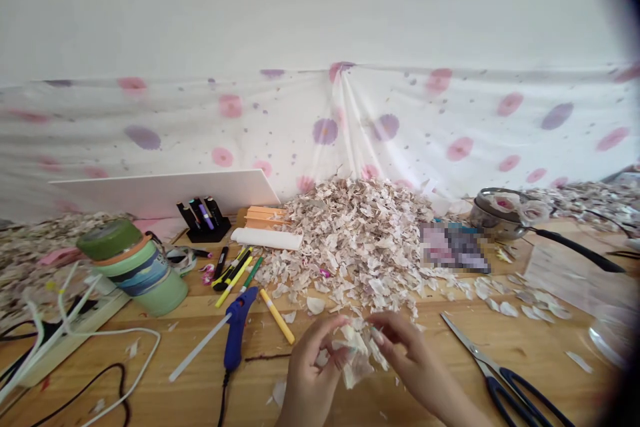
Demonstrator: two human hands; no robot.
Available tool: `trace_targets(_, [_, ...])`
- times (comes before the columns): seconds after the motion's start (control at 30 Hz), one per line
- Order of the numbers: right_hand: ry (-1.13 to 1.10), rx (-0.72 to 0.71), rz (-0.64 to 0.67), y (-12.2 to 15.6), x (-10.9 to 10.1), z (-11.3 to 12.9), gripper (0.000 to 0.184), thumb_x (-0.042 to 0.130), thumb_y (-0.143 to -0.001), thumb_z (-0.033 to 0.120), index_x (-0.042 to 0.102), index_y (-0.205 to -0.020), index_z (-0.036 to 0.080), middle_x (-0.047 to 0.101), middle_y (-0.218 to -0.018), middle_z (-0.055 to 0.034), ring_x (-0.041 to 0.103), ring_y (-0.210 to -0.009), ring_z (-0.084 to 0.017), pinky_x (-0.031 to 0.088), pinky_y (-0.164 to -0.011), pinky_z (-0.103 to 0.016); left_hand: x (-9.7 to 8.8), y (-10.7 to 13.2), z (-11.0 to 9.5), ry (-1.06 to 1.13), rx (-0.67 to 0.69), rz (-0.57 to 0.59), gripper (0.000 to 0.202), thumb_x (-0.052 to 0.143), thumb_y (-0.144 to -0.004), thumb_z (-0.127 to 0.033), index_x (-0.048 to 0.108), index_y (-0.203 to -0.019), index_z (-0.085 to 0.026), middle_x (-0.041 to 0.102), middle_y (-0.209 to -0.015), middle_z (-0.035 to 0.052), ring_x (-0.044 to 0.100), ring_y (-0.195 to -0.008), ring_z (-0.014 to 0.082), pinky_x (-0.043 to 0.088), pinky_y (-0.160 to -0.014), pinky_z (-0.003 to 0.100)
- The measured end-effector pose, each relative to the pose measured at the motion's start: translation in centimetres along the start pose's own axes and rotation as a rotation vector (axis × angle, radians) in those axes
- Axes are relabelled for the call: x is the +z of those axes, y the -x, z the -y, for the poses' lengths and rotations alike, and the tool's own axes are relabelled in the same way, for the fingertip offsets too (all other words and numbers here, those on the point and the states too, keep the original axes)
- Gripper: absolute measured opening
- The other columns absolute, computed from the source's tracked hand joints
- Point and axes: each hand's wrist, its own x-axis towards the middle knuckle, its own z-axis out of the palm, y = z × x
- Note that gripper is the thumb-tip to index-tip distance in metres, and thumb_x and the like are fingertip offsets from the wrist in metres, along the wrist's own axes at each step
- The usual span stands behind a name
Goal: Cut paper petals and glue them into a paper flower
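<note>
Head view: bottle (140, 270) label unreadable; L hand (309, 370) & R hand (419, 363) both pinch pale, crumpled petal cluster (357, 355).

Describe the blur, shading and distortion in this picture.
Head view: light is soft and even, with faint shadows; a dark vignette covers the right edge; a pixelated patch sits beside the petal pile; the left hand and right hand, pinching a petal cluster, look slightly soft.

Bare left hand (307, 377), right hand (417, 363); nails possibly polished.
</note>
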Motion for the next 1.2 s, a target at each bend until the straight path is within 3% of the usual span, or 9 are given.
trace_targets(0.07, [-0.27, 0.049, 0.207, 0.1, 1.1, 1.3, 0.046, 0.053, -0.085, 0.061, 0.067, -0.079, 0.018, 0.062, -0.069, -0.0032, 0.058, -0.066, -0.018, 0.046, -0.062, -0.028, 0.1, 0.2, 0.1, -0.042, 0.009, 0.102, 0.037, 0.073, -0.074, -0.044, 0.071, -0.104, -0.024, 0.074, -0.104, 0.0103, 0.069, -0.087, 0.0238, 0.056, -0.074, 0.03])
trace_targets(0.13, [-0.427, 0.112, 0.287, 0.1, 2.0, 2.0, 0.049, 0.059, -0.079, 0.064, 0.064, -0.07, 0.017, 0.058, -0.061, 0.0001, 0.053, -0.059, -0.015, 0.041, -0.058, -0.025, 0.0, 0.2, 0.2, -0.068, 0.012, 0.166, 0.037, 0.072, -0.074, -0.041, 0.07, -0.108, -0.027, 0.074, -0.103, 0.0089, 0.066, -0.073, 0.0193, 0.055, -0.07, 0.029])
trace_targets(0.27, [-0.489, 0.161, 0.259, -0.2, 2.4, 1.9, 0.047, 0.069, -0.072, 0.062, 0.059, -0.066, 0.017, 0.051, -0.058, 0.0029, 0.045, -0.056, -0.012, 0.036, -0.056, -0.024, -0.3, 0.0, 0.1, -0.078, -0.05, 0.198, 0.045, 0.073, -0.073, -0.034, 0.065, -0.118, -0.031, 0.071, -0.112, 0.0066, 0.054, -0.052, 0.0097, 0.05, -0.06, 0.025])
trace_targets(0.43, [-0.251, 0.141, 0.153, -0.6, 2.0, 0.7, 0.043, 0.067, -0.074, 0.058, 0.062, -0.068, 0.016, 0.049, -0.06, 0.0019, 0.045, -0.059, -0.014, 0.034, -0.057, -0.025, -0.4, -0.3, 0.6, -0.012, -0.105, 0.202, 0.059, 0.074, -0.069, -0.043, 0.06, -0.123, -0.026, 0.065, -0.119, 0.01, 0.051, -0.053, 0.0087, 0.045, -0.058, 0.025])
trace_targets(0.6, [-0.239, 0.08, 0.091, -0.7, 2.6, -1.4, 0.042, 0.063, -0.079, 0.057, 0.063, -0.07, 0.016, 0.049, -0.06, 0.0011, 0.046, -0.057, -0.014, 0.035, -0.054, -0.025, -0.1, -0.8, 1.4, -0.078, -0.221, 0.2, 0.047, 0.062, -0.074, -0.063, 0.066, -0.088, -0.018, 0.064, -0.07, 0.0029, 0.053, -0.057, 0.0139, 0.04, -0.055, 0.023])
trace_targets(0.7, [-0.346, 0.101, 0.057, -0.8, 3.4, -1.9, 0.046, 0.063, -0.077, 0.062, 0.062, -0.072, 0.016, 0.05, -0.06, 0.0013, 0.049, -0.055, -0.013, 0.039, -0.052, -0.024, 0.2, -1.1, 1.2, -0.09, -0.248, 0.22, 0.051, 0.056, -0.076, -0.067, 0.066, -0.073, -0.017, 0.061, -0.062, 0.002, 0.052, -0.061, 0.0156, 0.038, -0.056, 0.023])
trace_targets(0.83, [-0.487, 0.193, 0.205, -0.5, 3.5, -1.3, 0.053, 0.061, -0.075, 0.07, 0.059, -0.075, 0.017, 0.052, -0.061, 0.0019, 0.05, -0.051, -0.011, 0.04, -0.049, -0.022, 0.0, -1.3, 0.1, -0.146, -0.221, 0.252, 0.044, 0.057, -0.078, -0.06, 0.07, -0.076, -0.018, 0.061, -0.064, 0.0022, 0.052, -0.063, 0.017, 0.039, -0.058, 0.024])
trace_targets(0.97, [-0.455, 0.295, 0.408, -0.2, 3.1, -1.7, 0.054, 0.062, -0.076, 0.068, 0.055, -0.072, 0.015, 0.051, -0.056, 0.0036, 0.045, -0.047, -0.008, 0.031, -0.048, -0.019, -0.5, -1.5, -1.2, -0.282, -0.24, 0.377, 0.023, 0.061, -0.077, -0.039, 0.067, -0.07, -0.018, 0.057, -0.065, 0.0005, 0.052, -0.066, 0.017, 0.039, -0.059, 0.024])
trace_targets(1.2, [-0.717, 0.31, 0.444, -0.2, 4.1, -2.4, 0.049, 0.078, -0.069, 0.056, 0.047, -0.071, 0.018, 0.047, -0.054, 0.0076, 0.04, -0.043, -0.004, 0.025, -0.042, -0.016, -1.0, -1.8, -1.9, -0.302, -0.258, 0.493, 0.015, 0.055, -0.079, -0.028, 0.064, -0.072, -0.017, 0.056, -0.068, -0.0001, 0.051, -0.069, 0.0155, 0.039, -0.063, 0.023])
